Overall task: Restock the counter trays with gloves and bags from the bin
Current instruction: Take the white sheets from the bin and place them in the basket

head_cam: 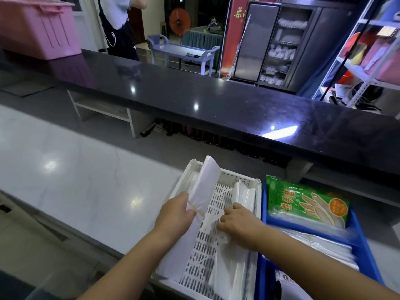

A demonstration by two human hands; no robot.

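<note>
A white perforated tray [245,182] sits on the pale counter in front of me. My left hand [176,213] grips a white bundle of bags [205,182] bound with a rubber band; the bundle leans tilted along the tray's left side. My right hand [239,221] rests on a stack of clear bags [242,263] lying in the tray's right part, fingers curled on the plastic. To the right stands a blue tray [365,241] holding a green pack of gloves [303,202] and flat clear bags [320,243].
A long black raised counter [216,100] runs across behind the trays. A pink bin [36,27] stands on its far left end. Beyond it are a person, a grey cart [181,50], a steel cabinet and metal shelves [368,61]. The white counter [75,174] stretches left.
</note>
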